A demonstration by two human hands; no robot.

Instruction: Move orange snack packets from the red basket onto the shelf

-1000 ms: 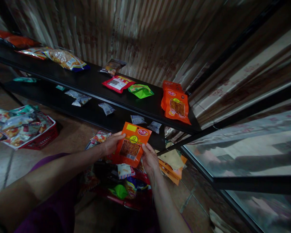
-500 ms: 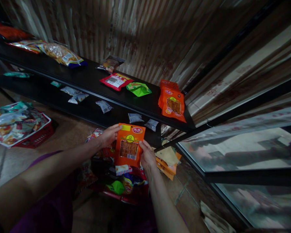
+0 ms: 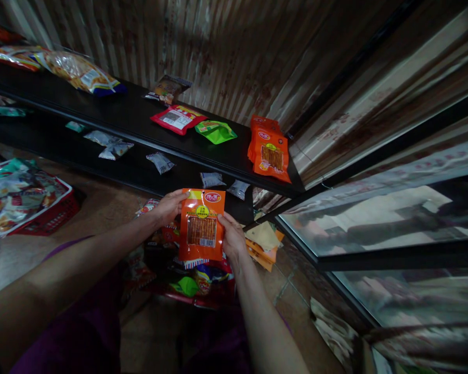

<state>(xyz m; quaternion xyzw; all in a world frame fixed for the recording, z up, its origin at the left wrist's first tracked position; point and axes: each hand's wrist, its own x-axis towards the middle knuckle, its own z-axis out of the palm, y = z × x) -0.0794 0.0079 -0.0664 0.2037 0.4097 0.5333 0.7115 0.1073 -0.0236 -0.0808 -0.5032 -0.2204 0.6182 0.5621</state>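
Note:
Between my two hands is an orange snack packet [image 3: 202, 224] with a clear window showing brown strips. My left hand [image 3: 172, 206] pinches its upper left corner, and my right hand [image 3: 233, 235] grips its right edge. Below the packet, partly hidden by it, sits a red basket [image 3: 197, 302] of mixed snack bags, among them a green bag [image 3: 187, 285]. A stack of matching orange packets [image 3: 271, 153] lies at the right end of the upper black shelf [image 3: 136, 117]. Beside that stack are a green packet [image 3: 216, 132] and a red packet [image 3: 177, 119].
Small silvery packets [image 3: 160, 162] are scattered on the lower shelf [image 3: 58, 137]. On the floor at left stands another red basket [image 3: 49, 221] full of snack bags. A black-framed glass panel [image 3: 359, 226] rises at right, with yellow-orange packaging [image 3: 263, 244] on the floor near it.
The view has shifted slightly, so the shelves and baskets sit further left and higher. Both hands still hold the orange packet, now a little more upright.

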